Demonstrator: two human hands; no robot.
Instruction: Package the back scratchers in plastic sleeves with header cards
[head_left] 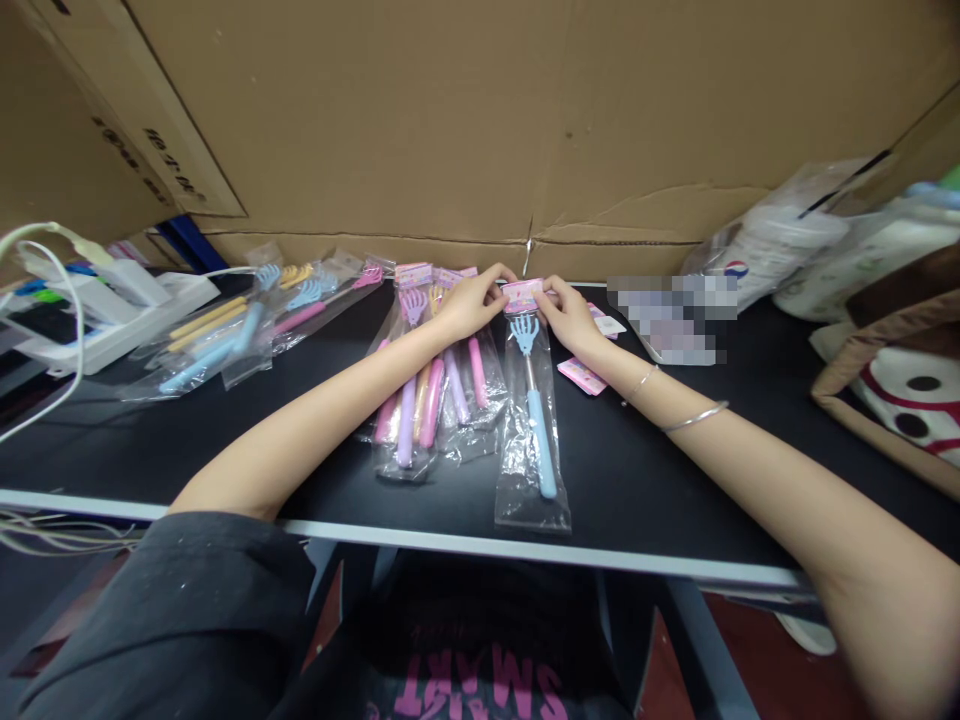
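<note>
A light blue back scratcher (538, 430) lies in a clear plastic bag (517, 500) on the black tabletop. Across the bag's top end sits a pink printed header card (523, 295). My left hand (476, 303) pinches the card's left side, and my right hand (564, 312) pinches its right side. Left of this bag, partly under my left forearm, several bagged pink, purple and yellow back scratchers (407, 420) with pink cards are piled. Loose pink cards (582, 377) lie beside my right wrist.
More bagged blue, yellow and pink back scratchers (247, 325) lie farther left, near a white power strip (120, 310) with cables. A cardboard wall (450, 120) closes off the back. Rightward are a blurred-out flat object (667, 320), a bagged cup (780, 250) and a brown-handled bag (840, 370).
</note>
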